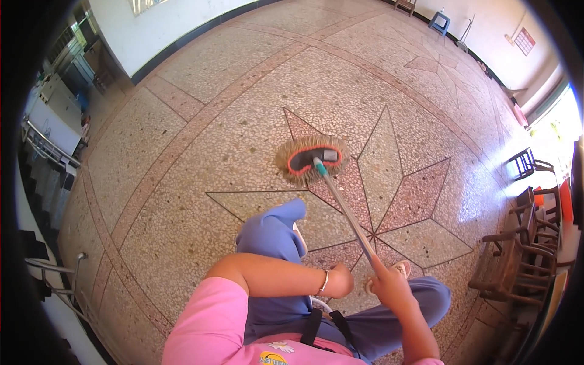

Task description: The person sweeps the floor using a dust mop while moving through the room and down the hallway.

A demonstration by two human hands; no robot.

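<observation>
My right hand (pixel 393 286) is closed around the metal pole (pixel 349 210) of a mop. The pole slants up and left to a teal joint (pixel 320 167). Its mop head (pixel 296 146) lies on the terrazzo floor, with beige fringe around a dark oval plate edged in orange-red. Whatever part of the pole runs past my right hand is hidden by the hand and forearm. My left hand (pixel 341 280), with a bracelet (pixel 324 280) at the wrist, is curled before my body, apart from the pole. Nothing shows in it, though its inner side is hidden.
Dark wooden chairs (pixel 499 264) stand along the right side near a bright doorway. A blue stool (pixel 439 23) and a long-handled dustpan (pixel 462 44) are by the far wall. Metal rails (pixel 50 143) and a white cabinet (pixel 54 123) line the left. A star pattern (pixel 378 146) is inlaid in the floor.
</observation>
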